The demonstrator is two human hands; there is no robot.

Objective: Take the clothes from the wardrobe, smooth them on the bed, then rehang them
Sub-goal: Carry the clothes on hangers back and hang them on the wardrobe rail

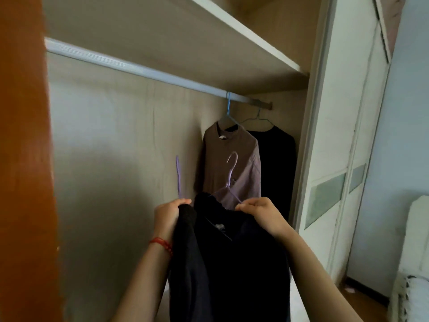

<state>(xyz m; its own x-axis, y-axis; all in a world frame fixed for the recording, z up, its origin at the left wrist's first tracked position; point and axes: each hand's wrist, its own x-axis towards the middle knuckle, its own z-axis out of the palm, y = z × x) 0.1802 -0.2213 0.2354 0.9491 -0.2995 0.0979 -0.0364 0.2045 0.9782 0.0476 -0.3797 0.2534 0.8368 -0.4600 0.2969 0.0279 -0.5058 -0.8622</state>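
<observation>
Now I hold 2 dark garments (232, 252), left hand (170, 216) and right hand (261, 211) pinching collars so hanger hooks (232, 163) stay upright for the rail (139, 66).

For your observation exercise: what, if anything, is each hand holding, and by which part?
Both hold dark garments on purple plastic hangers: the left hand grips one dark knit garment at its top; the right hand pinches another's shoulder edge.

Both my bare forearms reach up and forward from the lower edge of view; my left hand (170, 213) is closed in a fist, fingers curled over toward me, a red cord round its wrist. My right hand (260, 211) pinches shut, knuckles up, level with the left and apart.
</observation>
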